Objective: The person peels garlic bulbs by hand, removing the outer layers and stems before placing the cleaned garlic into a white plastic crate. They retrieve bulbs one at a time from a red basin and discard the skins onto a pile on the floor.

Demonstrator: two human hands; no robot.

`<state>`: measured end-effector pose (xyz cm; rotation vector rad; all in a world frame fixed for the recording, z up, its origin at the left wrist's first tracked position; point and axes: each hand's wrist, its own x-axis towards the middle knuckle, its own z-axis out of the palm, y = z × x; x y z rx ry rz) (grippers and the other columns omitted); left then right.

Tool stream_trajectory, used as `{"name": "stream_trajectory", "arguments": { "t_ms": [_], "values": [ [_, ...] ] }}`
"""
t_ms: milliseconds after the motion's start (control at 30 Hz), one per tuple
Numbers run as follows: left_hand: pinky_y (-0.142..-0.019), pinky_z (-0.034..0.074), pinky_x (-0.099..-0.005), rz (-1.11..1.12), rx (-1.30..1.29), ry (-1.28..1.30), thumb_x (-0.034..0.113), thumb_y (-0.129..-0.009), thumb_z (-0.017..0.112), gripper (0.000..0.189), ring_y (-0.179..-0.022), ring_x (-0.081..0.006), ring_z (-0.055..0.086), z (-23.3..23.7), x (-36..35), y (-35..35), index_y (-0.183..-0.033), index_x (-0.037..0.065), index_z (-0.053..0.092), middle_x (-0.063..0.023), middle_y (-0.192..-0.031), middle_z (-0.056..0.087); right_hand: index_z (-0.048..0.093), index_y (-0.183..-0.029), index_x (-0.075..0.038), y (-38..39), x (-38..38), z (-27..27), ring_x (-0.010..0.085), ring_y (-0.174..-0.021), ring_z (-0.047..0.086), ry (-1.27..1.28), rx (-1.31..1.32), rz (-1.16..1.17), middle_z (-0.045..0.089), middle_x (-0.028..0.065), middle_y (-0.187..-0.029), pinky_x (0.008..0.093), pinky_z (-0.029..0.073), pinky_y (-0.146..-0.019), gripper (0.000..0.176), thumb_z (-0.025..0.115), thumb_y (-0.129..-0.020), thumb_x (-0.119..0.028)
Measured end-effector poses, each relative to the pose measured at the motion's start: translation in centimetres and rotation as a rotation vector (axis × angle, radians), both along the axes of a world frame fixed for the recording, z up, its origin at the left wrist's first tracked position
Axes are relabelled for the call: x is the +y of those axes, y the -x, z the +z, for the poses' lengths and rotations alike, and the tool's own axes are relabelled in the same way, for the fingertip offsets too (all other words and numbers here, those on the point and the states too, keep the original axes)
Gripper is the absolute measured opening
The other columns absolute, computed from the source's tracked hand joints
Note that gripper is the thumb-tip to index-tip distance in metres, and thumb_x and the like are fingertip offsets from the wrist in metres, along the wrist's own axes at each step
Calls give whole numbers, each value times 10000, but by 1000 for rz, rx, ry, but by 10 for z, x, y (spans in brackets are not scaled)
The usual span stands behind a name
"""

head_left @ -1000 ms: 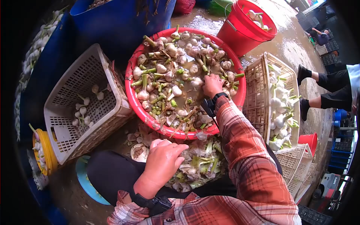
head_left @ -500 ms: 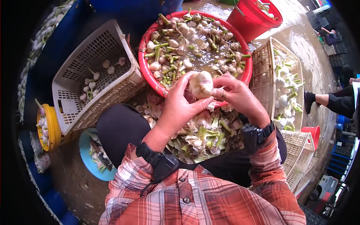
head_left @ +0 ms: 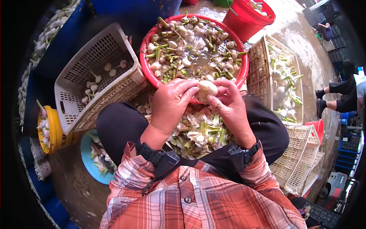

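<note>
A whitish garlic bulb (head_left: 206, 91) is held up in front of me, over the near rim of the red tub (head_left: 146, 70). My right hand (head_left: 231, 105) grips it from the right, thumb in front and fingers behind. From the left, my left hand (head_left: 170, 102) pinches at the bulb's edge with thumb and forefinger; what lies between those fingertips is hidden. Muddy water and many garlic bulbs with cut green stems (head_left: 185, 62) fill the tub. Below my hands, between my legs, lies a heap of peeled garlic skins and leaves (head_left: 204, 131).
Left stands a grey crate (head_left: 103, 89) with several bulbs, then a yellow bucket (head_left: 57, 131) and a blue basin (head_left: 88, 160) with a knife (head_left: 108, 163). A beige crate (head_left: 261, 68) of garlic and a red bucket (head_left: 248, 21) are right. Another person's legs (head_left: 337, 99) show far right.
The bulb has turned, and its pale side now faces me. My right hand has moved left and wraps it more closely; my left hand has shifted to a fingertip pinch. The view has shifted slightly.
</note>
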<state>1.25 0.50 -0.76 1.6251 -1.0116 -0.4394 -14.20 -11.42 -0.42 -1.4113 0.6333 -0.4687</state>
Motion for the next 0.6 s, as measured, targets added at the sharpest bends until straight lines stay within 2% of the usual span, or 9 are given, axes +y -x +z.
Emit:
{"name": "stream_trajectory", "arguments": {
  "t_ms": [33,100,267,333,400,433,467,500,600],
  "values": [
    [-810,546,-313,33,-200,-17,97,-899,703,208,-892,-228,711,1,1,0,-1090,22,732,-127,-992,733,549,-1260,-64,-2,2,0,91,-863,651,-2,4,-2,616,28,-967,221,539,-756,394,725,-909,-80],
    [-765,543,-341,47,-228,-17,126,-891,695,179,-846,-276,704,2,2,2,-1030,22,737,-145,-921,726,569,-1233,-60,-4,5,-2,73,-820,630,127,65,-29,618,11,-929,211,534,-732,374,734,-898,-82],
    [-709,532,-315,51,-310,-131,121,-885,678,117,-751,-227,680,3,-2,-1,-943,22,703,-98,-874,700,577,-1236,-57,-2,4,-5,67,-799,618,73,138,-18,622,7,-909,215,532,-725,370,730,-900,-87],
    [-707,528,-297,37,-266,-152,129,-903,673,124,-735,-193,671,-2,-2,-2,-947,13,682,-77,-858,695,529,-1332,-67,1,4,-1,87,-906,620,-171,6,-3,635,37,-1012,233,528,-786,468,731,-917,-146],
    [-724,520,-260,-24,408,-6,174,-961,649,166,-774,-108,639,-10,-5,-1,-1012,18,632,-20,-896,665,489,-1379,-70,-1,8,9,98,-969,609,-298,-55,-15,627,48,-1076,243,521,-816,525,728,-924,-174],
    [-724,520,-260,-29,408,-4,174,-961,649,166,-774,-108,639,-10,-6,1,-1012,18,632,-20,-896,665,449,-1425,-73,-1,9,12,110,-1031,598,-427,-120,-25,619,60,-1141,253,514,-846,582,726,-930,-203],
    [-749,517,-251,-114,552,38,189,-984,627,181,-811,-86,622,-9,-4,5,-1045,20,611,-9,-922,649,404,-1455,-65,0,8,7,178,-1165,591,-374,-84,54,575,100,-1269,316,529,-888,578,673,-964,-208],
    [-774,515,-243,-201,697,77,204,-1007,605,196,-847,-64,605,-8,-4,9,-1077,22,590,2,-949,633,404,-1452,-61,0,5,0,192,-1164,604,-300,-42,57,571,108,-1279,328,522,-908,605,690,-943,-217],
    [-839,506,-243,119,573,176,146,-1014,571,189,-901,-66,598,-17,1,-14,-1144,9,577,-19,-987,631,404,-1450,-53,6,0,0,206,-1164,613,-416,-201,-15,588,105,-1259,324,494,-947,667,728,-884,-194]
  ]
}}
